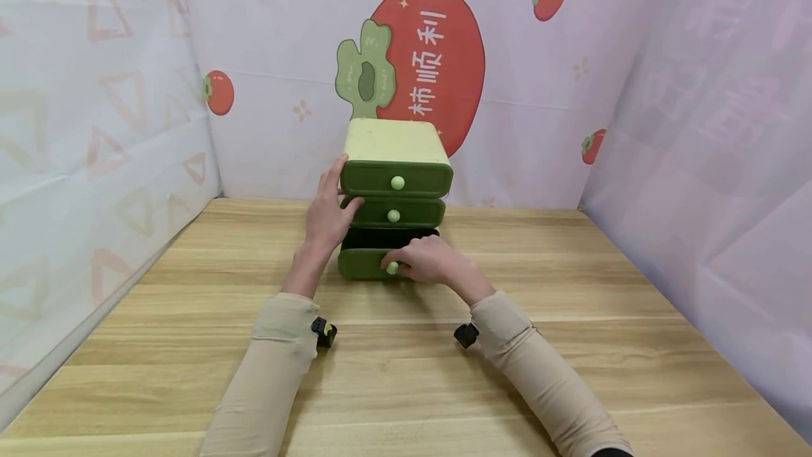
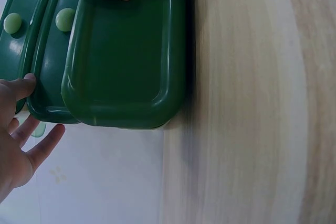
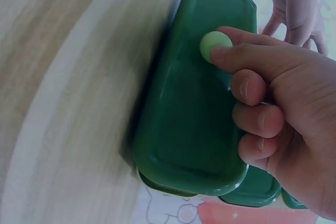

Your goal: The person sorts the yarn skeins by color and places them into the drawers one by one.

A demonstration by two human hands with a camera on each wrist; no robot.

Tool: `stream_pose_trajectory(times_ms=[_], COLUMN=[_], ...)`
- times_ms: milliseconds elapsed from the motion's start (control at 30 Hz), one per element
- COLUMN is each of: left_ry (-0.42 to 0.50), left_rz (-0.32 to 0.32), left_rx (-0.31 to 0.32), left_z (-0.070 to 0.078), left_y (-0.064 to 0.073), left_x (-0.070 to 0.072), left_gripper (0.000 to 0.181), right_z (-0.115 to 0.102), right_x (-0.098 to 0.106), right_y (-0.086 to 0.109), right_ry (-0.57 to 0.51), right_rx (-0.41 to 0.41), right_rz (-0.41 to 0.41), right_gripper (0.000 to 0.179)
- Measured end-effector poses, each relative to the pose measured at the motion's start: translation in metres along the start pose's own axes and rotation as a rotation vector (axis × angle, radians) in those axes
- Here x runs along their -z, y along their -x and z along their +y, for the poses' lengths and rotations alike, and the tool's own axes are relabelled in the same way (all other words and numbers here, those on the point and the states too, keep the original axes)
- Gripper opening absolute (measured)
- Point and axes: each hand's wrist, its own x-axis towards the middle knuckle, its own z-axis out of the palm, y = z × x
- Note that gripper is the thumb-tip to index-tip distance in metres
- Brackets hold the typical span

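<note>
A small chest of drawers (image 1: 396,141) with a cream top and three green drawers stands at the back of the table. The bottom drawer (image 1: 358,265) is pulled out partway, its dark inside showing behind the front. My right hand (image 1: 433,259) pinches that drawer's round pale green knob (image 3: 214,44) between thumb and finger, other fingers curled. At the chest's left side, my left hand (image 1: 326,216) spreads its fingers along the wall. Its thumb (image 2: 24,85) touches the front edge by the middle drawer (image 1: 419,213). The top drawer (image 1: 368,179) sits closed.
The wood-grain table (image 1: 406,379) extends in front and to both sides of the chest. A white backdrop (image 1: 266,139) with persimmon prints hangs close behind it. Pale cloth walls border the left and right (image 1: 717,161) sides.
</note>
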Motion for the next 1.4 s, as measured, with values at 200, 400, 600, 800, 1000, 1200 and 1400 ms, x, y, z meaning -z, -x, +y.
stream_pose_trajectory(times_ms=[200,400,600,800,1000,1200,1400], left_ry=[0.000,0.008,0.014,0.003,0.006,-0.002,-0.015], left_rz=[-0.003,0.001,0.013,0.033,0.022,0.023,-0.011], left_rx=[-0.002,0.016,0.023,0.035,0.030,0.016,0.016], left_z=[0.001,-0.002,-0.005,-0.008,-0.006,-0.004,-0.001], left_y=[0.001,0.004,0.006,0.008,0.007,0.004,0.000], left_x=[-0.002,0.000,0.004,0.009,0.009,0.007,0.002], left_gripper=[0.082,0.083,0.083,0.083,0.083,0.083,0.084], right_z=[0.004,0.006,0.004,-0.001,0.000,0.007,0.015], right_x=[-0.007,-0.014,-0.016,-0.015,-0.014,-0.016,-0.022], right_y=[0.000,-0.007,-0.013,-0.022,-0.025,-0.025,-0.025], right_ry=[0.037,0.054,0.069,0.064,0.027,0.003,-0.062], right_rx=[-0.027,-0.038,-0.066,-0.086,-0.154,-0.179,-0.258], right_rz=[0.093,0.166,0.187,0.159,0.124,0.157,0.174], right_gripper=[0.023,0.024,0.026,0.028,0.030,0.029,0.029])
